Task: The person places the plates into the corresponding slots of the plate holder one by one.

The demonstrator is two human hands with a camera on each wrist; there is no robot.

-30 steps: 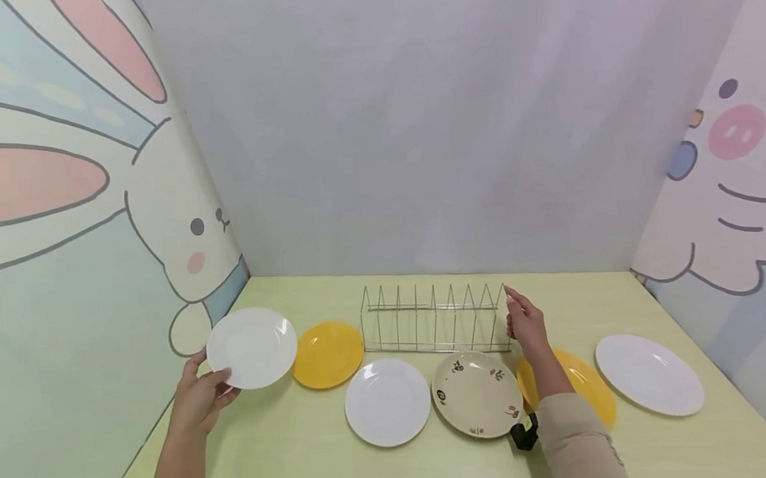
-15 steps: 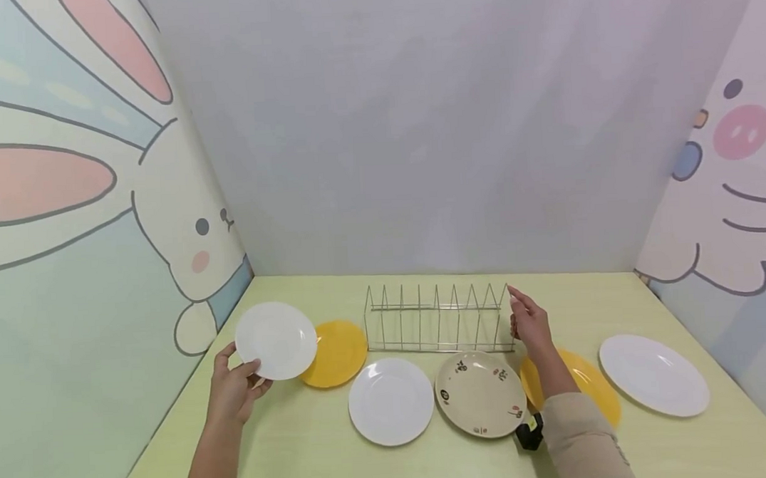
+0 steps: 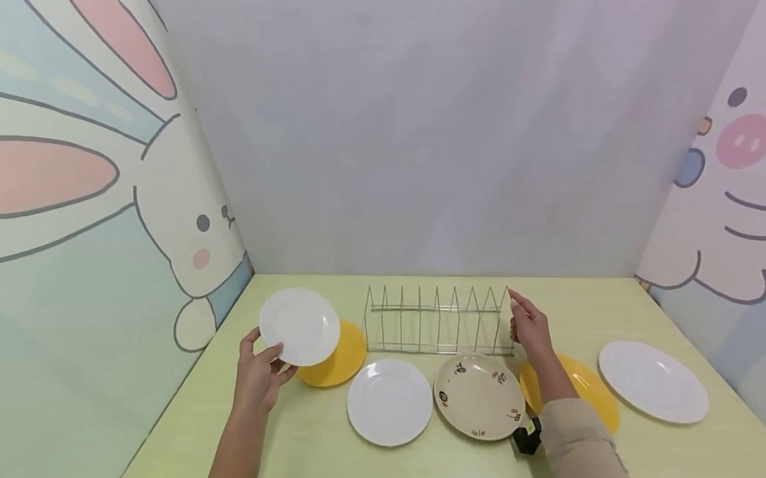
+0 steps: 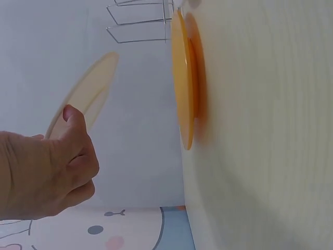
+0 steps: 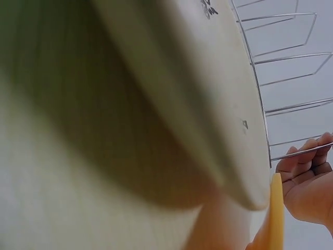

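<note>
My left hand [image 3: 258, 376] pinches the near left rim of a white plate [image 3: 300, 327], thumb on top and fingers beneath. The plate is tilted in the air, partly over a yellow plate [image 3: 346, 362] on the table; the left wrist view shows the gap between the held plate [image 4: 88, 94] and the yellow plate [image 4: 183, 78]. A wire dish rack [image 3: 438, 329] stands at the back with nothing in its slots. At its right end my right hand [image 3: 532, 329] grips the end wire, fingers curled there in the right wrist view.
In front of the rack lie a second white plate [image 3: 390, 403] and a cream patterned plate [image 3: 480, 397]. Another yellow plate [image 3: 588, 390] is partly under the right forearm. A white oval plate [image 3: 652, 382] lies far right. Walls [image 3: 416, 123] enclose the table's back and sides.
My left hand has carried the white plate rightward and slightly up, from left of the yellow plate to partly over it. My right hand has stayed at the rack's end.
</note>
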